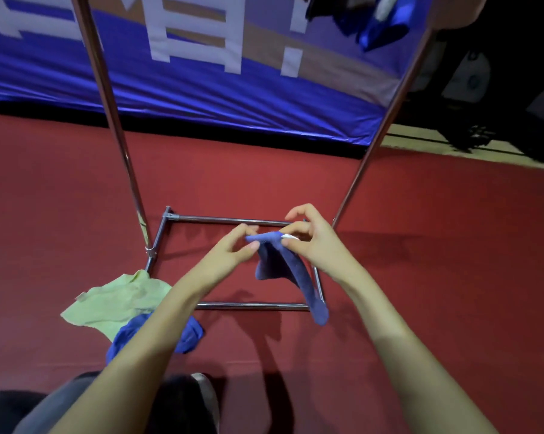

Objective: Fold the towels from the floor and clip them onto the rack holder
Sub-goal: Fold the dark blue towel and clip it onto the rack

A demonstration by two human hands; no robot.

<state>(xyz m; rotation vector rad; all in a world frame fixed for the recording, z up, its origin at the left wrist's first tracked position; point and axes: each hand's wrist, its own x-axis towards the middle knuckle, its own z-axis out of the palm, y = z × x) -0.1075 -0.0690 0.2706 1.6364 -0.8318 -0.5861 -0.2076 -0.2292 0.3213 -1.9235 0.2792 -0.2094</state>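
A blue-purple towel [291,270] hangs in the air over the rack's base, held by its top edge. My left hand [233,249] pinches its left corner. My right hand [308,238] pinches the right corner, where a small white tag shows. The towel droops down and to the right between my arms. On the red floor at lower left lie a light green towel [117,300] and a bright blue towel [189,336], partly hidden under my left forearm. The metal rack [230,219] stands in front of me, its two poles rising up out of view.
Dark and blue cloths [380,20] hang near the top right by the rack's right pole [386,120]. A blue banner [202,73] runs along the back. My shoe [206,399] and trouser leg show at the bottom. Red carpet [452,230] spreads to the right.
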